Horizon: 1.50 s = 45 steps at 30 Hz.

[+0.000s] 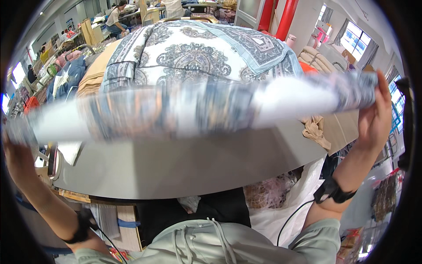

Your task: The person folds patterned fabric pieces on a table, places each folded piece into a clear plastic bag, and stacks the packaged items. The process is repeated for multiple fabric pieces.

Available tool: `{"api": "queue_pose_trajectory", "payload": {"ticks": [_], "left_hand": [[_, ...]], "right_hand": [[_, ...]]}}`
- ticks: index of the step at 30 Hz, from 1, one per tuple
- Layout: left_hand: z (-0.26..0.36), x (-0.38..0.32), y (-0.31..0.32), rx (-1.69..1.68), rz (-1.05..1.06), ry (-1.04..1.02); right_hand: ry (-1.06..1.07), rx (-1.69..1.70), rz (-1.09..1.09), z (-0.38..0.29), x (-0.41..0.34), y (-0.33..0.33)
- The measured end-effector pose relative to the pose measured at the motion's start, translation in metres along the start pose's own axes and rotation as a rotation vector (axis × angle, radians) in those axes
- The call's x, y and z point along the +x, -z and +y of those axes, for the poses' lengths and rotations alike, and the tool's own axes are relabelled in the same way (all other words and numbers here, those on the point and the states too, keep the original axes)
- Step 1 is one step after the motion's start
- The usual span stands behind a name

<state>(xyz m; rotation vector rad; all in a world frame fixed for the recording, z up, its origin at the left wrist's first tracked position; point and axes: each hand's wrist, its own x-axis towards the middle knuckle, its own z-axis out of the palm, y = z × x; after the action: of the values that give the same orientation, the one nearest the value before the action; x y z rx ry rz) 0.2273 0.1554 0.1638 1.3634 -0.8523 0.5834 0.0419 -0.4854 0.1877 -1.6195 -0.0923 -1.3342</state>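
A long, folded patterned cloth (pixel 178 110) stretches across the view above the table, blurred by motion. My left hand (pixel 18 158) grips its left end at the dim edge of the picture. Its right end is in my right hand (pixel 376 112), with the fingers behind the cloth and the thumb side partly hidden. Behind it lies a large pile of paisley-patterned cloths (pixel 197 56) in white, grey and pale blue.
The grey tabletop (pixel 204 165) curves in front of me. Beige fabric stacks (pixel 99 69) stand left of the pile, and a crumpled beige cloth (pixel 316 132) lies at right. A red pillar (pixel 286 19) rises behind. A person (pixel 115 19) bends over at the back left.
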Motion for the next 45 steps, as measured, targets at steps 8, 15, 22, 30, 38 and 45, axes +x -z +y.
{"api": "queue_pose_trajectory", "payload": {"ticks": [8,15,22,30,38,45], "left_hand": [[-0.001,-0.194,-0.009,-0.192,0.252,0.309],[-0.033,-0.234,-0.030,-0.069,0.364,0.500],[-0.153,-0.173,-0.039,0.218,0.185,0.624],[-0.260,-0.139,-0.074,0.465,-0.020,0.785],[-0.271,-0.119,-0.062,0.419,-0.031,0.653],[-0.240,-0.136,-0.091,1.208,-0.422,0.471]], "right_hand": [[-0.252,-0.046,-0.099,0.013,-0.139,0.056],[-0.429,-0.200,-0.317,0.058,-0.212,0.039],[-0.437,-0.322,-0.371,0.160,-0.208,-0.014],[-0.425,-0.613,-0.649,0.250,-0.192,-0.068],[-0.440,-0.642,-0.638,0.264,-0.179,-0.068],[-0.353,-1.070,-0.824,0.220,-0.179,-0.083]]}}
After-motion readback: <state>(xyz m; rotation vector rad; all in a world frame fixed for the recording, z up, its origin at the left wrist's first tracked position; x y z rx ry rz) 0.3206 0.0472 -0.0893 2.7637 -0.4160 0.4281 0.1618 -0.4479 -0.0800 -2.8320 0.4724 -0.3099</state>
